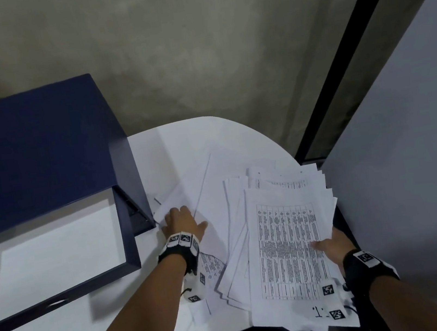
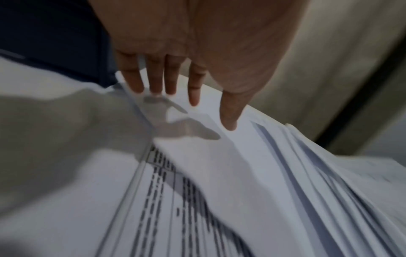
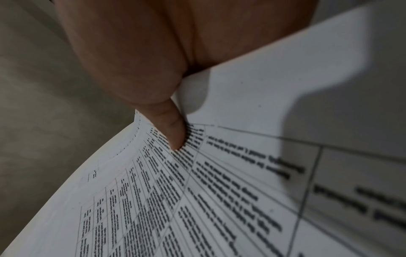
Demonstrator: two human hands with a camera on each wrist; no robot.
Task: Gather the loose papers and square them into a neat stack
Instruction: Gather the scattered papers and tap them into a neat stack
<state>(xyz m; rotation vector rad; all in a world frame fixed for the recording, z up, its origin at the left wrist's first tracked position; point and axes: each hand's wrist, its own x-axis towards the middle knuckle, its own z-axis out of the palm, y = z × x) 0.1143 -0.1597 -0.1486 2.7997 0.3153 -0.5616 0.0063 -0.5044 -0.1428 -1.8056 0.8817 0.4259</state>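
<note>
We're mid-gather. The papers (image 1: 284,229) lie fanned across the right side of the white bench (image 1: 179,140), edges splayed, some hanging over the near right edge; more loose sheets spread left toward the blue box (image 1: 39,165), which sits open on the bench with a white sheet inside.

To do this step well, we judge: sweep the outlying left sheets in under flat fingers toward the main fan, keep the pile pinned so it doesn't slide off the edge, then lift it all, stand it on one long edge and tap it down, then tap the short edge. Don't crease the sheets that bulge up.

Left hand (image 1: 182,222): grip wide open, fingers (image 2: 153,78) straight and spread, tips pressing on a blank sheet near the box corner; it holds nothing.

Right hand (image 1: 332,247): grip closed as a pinch on the right edge of the fanned papers, thumb (image 3: 173,132) pressed on top of the printed table sheet (image 3: 197,200). Fingers below are hidden, so we can't tell how many sheets it has.
</note>
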